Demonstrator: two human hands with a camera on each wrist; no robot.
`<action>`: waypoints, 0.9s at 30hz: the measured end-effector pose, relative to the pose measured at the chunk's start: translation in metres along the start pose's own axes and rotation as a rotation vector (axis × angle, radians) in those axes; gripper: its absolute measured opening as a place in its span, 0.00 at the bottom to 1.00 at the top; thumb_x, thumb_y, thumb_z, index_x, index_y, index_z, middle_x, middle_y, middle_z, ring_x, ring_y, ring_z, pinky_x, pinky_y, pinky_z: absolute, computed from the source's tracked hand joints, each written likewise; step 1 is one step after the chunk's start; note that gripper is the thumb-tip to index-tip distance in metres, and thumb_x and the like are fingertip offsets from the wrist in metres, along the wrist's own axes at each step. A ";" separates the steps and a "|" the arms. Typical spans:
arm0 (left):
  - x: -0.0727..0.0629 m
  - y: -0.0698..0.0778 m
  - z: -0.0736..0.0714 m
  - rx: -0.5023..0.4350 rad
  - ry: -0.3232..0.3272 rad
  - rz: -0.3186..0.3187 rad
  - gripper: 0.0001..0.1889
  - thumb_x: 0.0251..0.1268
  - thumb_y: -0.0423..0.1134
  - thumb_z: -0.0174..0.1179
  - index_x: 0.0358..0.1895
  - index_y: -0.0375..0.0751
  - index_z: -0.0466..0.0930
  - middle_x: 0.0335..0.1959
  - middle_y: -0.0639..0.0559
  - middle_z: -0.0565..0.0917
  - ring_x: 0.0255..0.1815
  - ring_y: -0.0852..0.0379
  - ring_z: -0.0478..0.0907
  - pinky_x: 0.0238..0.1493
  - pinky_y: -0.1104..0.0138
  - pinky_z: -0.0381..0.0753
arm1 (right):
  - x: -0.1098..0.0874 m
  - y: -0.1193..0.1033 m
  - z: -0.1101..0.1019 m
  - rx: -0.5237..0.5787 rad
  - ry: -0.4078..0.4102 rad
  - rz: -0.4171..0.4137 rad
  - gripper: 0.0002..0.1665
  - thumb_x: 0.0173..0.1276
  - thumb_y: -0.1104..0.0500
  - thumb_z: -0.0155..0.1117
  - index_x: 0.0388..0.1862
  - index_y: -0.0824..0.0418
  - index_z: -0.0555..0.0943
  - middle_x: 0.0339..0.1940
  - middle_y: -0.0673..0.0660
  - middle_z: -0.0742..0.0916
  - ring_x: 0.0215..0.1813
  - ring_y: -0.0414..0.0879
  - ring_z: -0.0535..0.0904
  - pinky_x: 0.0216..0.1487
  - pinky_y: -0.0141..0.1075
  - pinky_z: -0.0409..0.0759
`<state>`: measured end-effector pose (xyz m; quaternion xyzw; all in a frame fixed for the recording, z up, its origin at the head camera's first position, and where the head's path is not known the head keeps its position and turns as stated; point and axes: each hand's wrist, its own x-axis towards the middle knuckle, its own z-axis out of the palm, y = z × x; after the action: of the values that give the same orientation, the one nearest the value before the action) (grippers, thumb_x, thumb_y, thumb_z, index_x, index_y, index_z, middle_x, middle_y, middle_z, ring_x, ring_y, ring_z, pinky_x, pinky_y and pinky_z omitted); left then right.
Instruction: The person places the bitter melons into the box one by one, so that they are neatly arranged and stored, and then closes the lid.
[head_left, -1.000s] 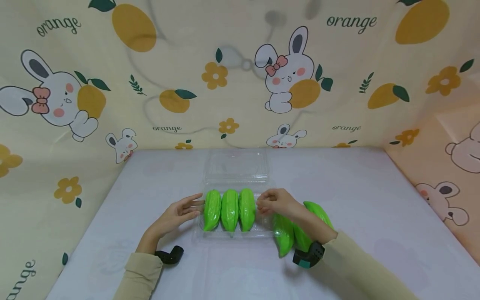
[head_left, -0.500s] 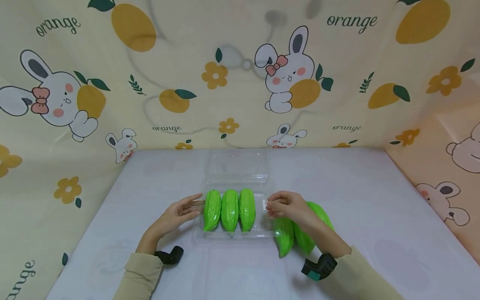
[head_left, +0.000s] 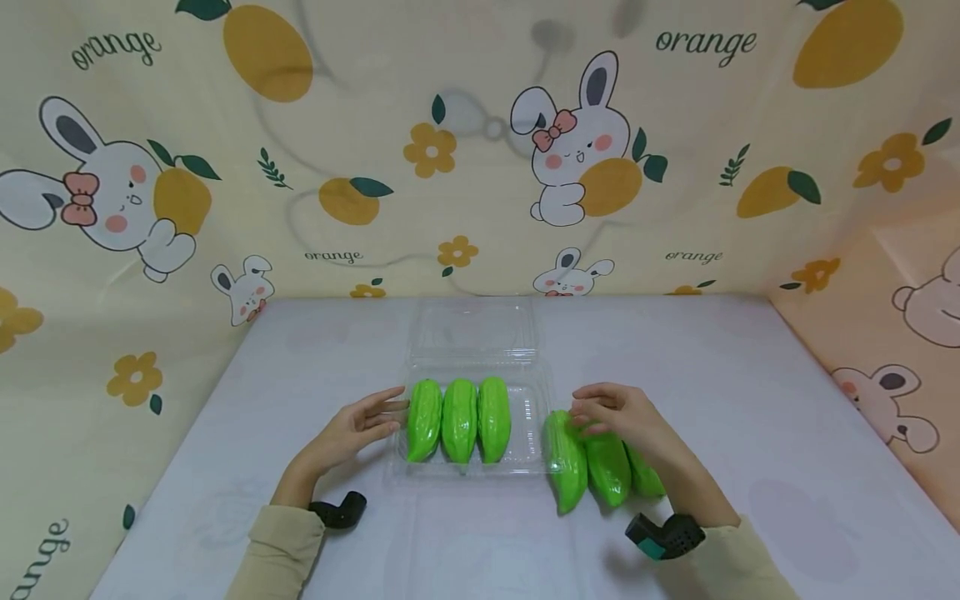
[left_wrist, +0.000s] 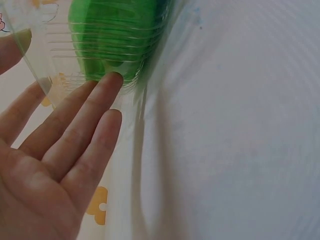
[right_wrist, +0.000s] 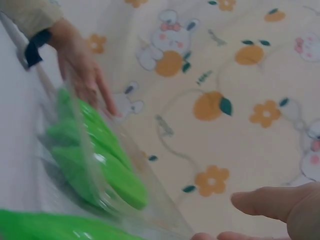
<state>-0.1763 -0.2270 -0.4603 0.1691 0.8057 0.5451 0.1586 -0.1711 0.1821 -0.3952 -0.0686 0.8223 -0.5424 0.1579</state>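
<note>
Three glossy green, elongated fruit-like pieces [head_left: 461, 421] with pointed ends lie side by side in a clear plastic clamshell box [head_left: 529, 425], toward its left side. My left hand [head_left: 345, 429] is at the box's left wall with fingers extended; in the left wrist view its fingertips [left_wrist: 112, 82] are right at the ribbed plastic. To the right of the box lie three more green pieces [head_left: 567, 471], partly hidden by my right hand [head_left: 618, 417]. That hand is over their upper ends, fingers loosely bent and holding nothing.
The box's transparent lid [head_left: 474, 329] is folded back toward the rear wall. White cloth covers the table [head_left: 712, 358]. A printed curtain [head_left: 465, 200] with rabbits and oranges stands behind and at the sides. Each wrist wears a black strap-on device [head_left: 666, 536].
My right hand has moved right, from the box's vacant right part to above the loose green pieces. My left hand has stayed at the box's left wall.
</note>
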 end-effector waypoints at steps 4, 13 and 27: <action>0.000 0.000 0.000 -0.019 -0.006 -0.002 0.33 0.71 0.43 0.55 0.75 0.39 0.55 0.70 0.32 0.68 0.67 0.34 0.71 0.64 0.57 0.78 | -0.002 0.005 -0.014 -0.009 -0.005 -0.007 0.28 0.73 0.56 0.56 0.60 0.78 0.70 0.51 0.72 0.85 0.43 0.41 0.86 0.46 0.36 0.87; 0.000 0.002 0.000 -0.031 -0.020 0.015 0.33 0.71 0.42 0.55 0.75 0.40 0.55 0.71 0.32 0.67 0.67 0.33 0.70 0.64 0.56 0.77 | -0.007 0.015 -0.043 -0.046 0.053 0.008 0.28 0.74 0.56 0.55 0.61 0.78 0.69 0.51 0.69 0.85 0.40 0.33 0.85 0.45 0.33 0.86; 0.000 0.000 0.000 -0.019 -0.007 0.010 0.33 0.71 0.42 0.55 0.75 0.38 0.55 0.70 0.32 0.67 0.67 0.34 0.71 0.63 0.62 0.79 | -0.008 0.036 -0.080 -0.155 0.075 0.089 0.33 0.71 0.51 0.60 0.63 0.76 0.69 0.49 0.56 0.86 0.40 0.29 0.83 0.47 0.31 0.85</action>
<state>-0.1767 -0.2269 -0.4599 0.1736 0.7991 0.5529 0.1603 -0.1876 0.2687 -0.3980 -0.0236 0.8695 -0.4716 0.1453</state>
